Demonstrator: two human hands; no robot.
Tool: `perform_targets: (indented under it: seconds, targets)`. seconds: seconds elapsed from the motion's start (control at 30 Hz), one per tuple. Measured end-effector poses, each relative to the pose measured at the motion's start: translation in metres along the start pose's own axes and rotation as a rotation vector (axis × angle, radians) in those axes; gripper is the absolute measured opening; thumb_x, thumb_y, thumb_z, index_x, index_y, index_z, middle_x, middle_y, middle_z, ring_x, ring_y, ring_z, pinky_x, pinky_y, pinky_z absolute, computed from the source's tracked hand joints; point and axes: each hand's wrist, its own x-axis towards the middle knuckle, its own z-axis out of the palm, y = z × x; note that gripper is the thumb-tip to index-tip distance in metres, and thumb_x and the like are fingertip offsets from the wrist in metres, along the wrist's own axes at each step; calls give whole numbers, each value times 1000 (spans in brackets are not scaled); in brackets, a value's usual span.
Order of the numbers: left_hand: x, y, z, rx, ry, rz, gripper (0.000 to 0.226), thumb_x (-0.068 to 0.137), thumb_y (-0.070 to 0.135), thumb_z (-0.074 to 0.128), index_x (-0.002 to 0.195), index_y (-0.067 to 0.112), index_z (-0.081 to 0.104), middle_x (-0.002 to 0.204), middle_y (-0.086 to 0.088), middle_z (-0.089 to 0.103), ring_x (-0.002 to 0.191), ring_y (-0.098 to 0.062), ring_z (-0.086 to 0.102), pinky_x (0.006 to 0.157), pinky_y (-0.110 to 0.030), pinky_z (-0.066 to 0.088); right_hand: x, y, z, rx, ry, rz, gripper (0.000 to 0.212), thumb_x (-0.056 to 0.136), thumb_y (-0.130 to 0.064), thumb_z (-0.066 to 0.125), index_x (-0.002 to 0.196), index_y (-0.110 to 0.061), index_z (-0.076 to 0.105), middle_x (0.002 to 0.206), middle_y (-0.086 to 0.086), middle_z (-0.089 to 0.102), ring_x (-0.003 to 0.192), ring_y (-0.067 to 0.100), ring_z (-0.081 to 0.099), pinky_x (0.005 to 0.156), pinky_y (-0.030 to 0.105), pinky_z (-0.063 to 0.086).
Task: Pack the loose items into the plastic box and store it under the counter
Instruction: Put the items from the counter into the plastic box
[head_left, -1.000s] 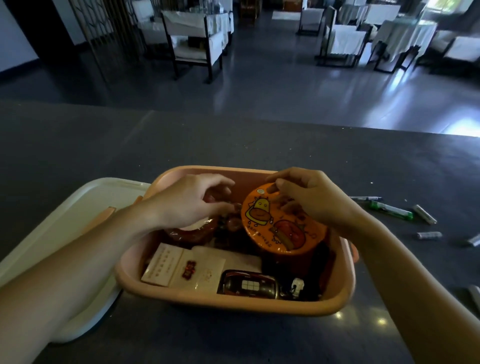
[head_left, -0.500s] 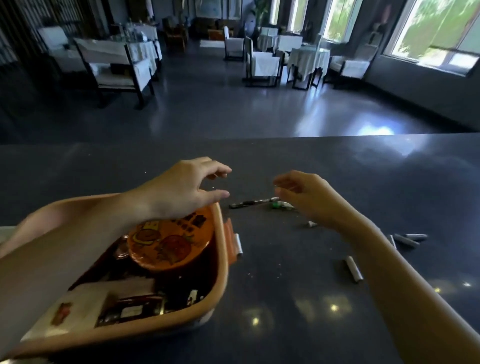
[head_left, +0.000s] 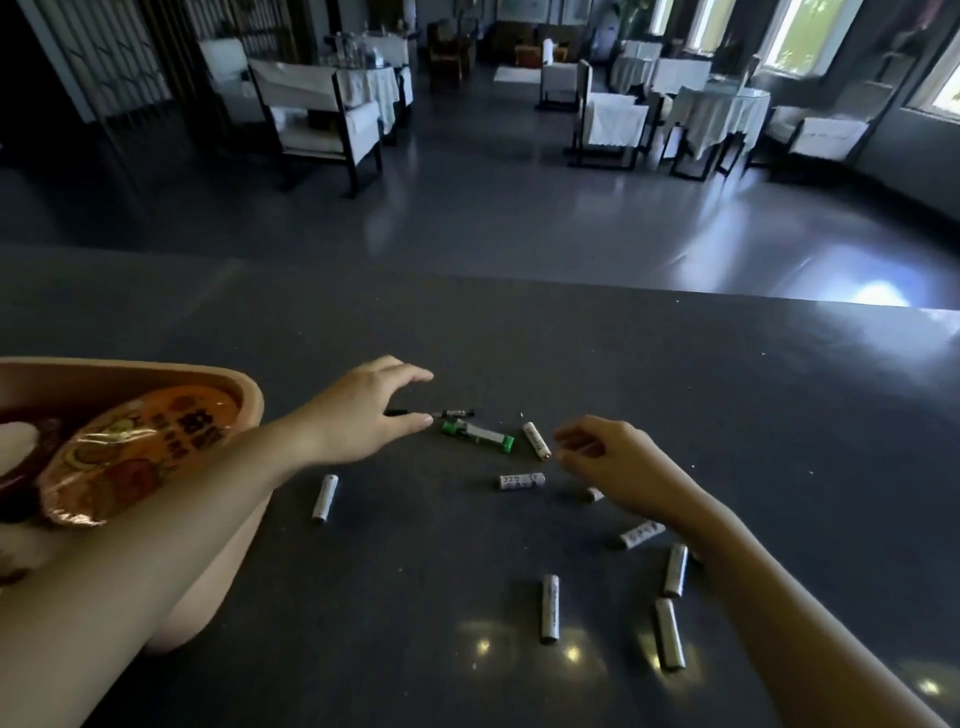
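The peach plastic box (head_left: 244, 387) sits at the left edge of the dark counter, with an orange printed bowl (head_left: 135, 447) and other packed items inside. My left hand (head_left: 363, 410) reaches out over a thin black pen (head_left: 441, 414), fingers spread and holding nothing. My right hand (head_left: 608, 462) hovers beside a green-and-white item (head_left: 478, 434) and a white battery (head_left: 536, 440), its fingers loosely curled and empty. Several more white batteries lie scattered on the counter, such as one (head_left: 522, 480) between my hands and one (head_left: 549, 608) nearer me.
The counter's far edge (head_left: 519, 283) drops to a dining room floor with white-covered chairs and tables. Another battery (head_left: 325, 497) lies close to the box's right side. My left forearm crosses over the box.
My view has swung right, away from the box. Both hands have left the orange bowl in the box and moved out over the loose pen and batteries on the counter.
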Motion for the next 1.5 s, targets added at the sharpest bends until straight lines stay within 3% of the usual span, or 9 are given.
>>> perform_targets:
  seconds: [0.3,0.37,0.43,0.53,0.7,0.97,1.13,1.33,1.5]
  targets:
    - [47,-51,30,11,-35,-199,55,78,32,72,129,26,51,131,2,50,117,-16,48,96,-24,35,64,5,35,67,-32,-96,24,79,-35,70,102,-32,63,85,-22,60,82,-9,57,67,-1,39]
    - [61,-61,35,31,-62,-212,57,75,34,74,128,27,53,128,2,52,119,-16,46,97,-25,35,77,5,44,74,-34,-109,27,78,-37,70,104,-31,63,87,-20,61,88,-1,59,85,13,41]
    - [74,-67,42,71,-103,-205,56,74,35,74,126,27,54,122,4,54,116,-15,46,96,-27,36,88,7,51,33,-27,-119,29,78,-42,69,104,-33,61,91,-19,61,94,4,57,90,30,34]
    - [90,-76,47,111,-165,-207,46,73,32,76,116,26,60,107,7,53,102,-10,49,87,-24,38,98,13,61,-90,-42,-135,33,78,-48,66,107,-37,56,99,-18,57,98,7,46,80,31,19]
    - [100,-80,48,60,-173,-212,16,72,22,77,84,26,67,87,8,62,82,-7,59,79,-30,49,103,16,65,-224,-64,-172,36,81,-46,63,114,-34,56,99,-17,45,101,7,39,80,31,16]
    - [85,-49,12,42,-47,-116,12,74,20,76,74,27,66,76,13,60,74,-6,58,68,-22,43,82,-7,34,-57,-24,-127,20,79,-37,68,99,-34,64,96,-12,57,93,8,49,88,30,24]
    - [42,-17,-44,22,93,-57,12,71,18,78,74,24,68,73,14,61,65,8,56,60,-5,37,65,-38,1,-46,-5,-200,18,75,-37,70,86,-45,57,86,-22,53,89,6,54,96,44,41]
    - [-50,-15,-116,73,203,-91,13,70,20,79,80,21,71,78,12,65,70,6,58,63,-4,38,43,-102,2,29,71,-335,21,72,-31,74,87,-39,62,86,-17,61,85,5,59,71,15,42]
    - [-131,-62,-172,140,264,-149,13,70,21,78,80,23,70,82,12,67,76,0,60,65,-6,38,26,-179,44,43,34,-435,21,74,-32,71,90,-40,61,90,-14,62,85,0,57,68,7,42]
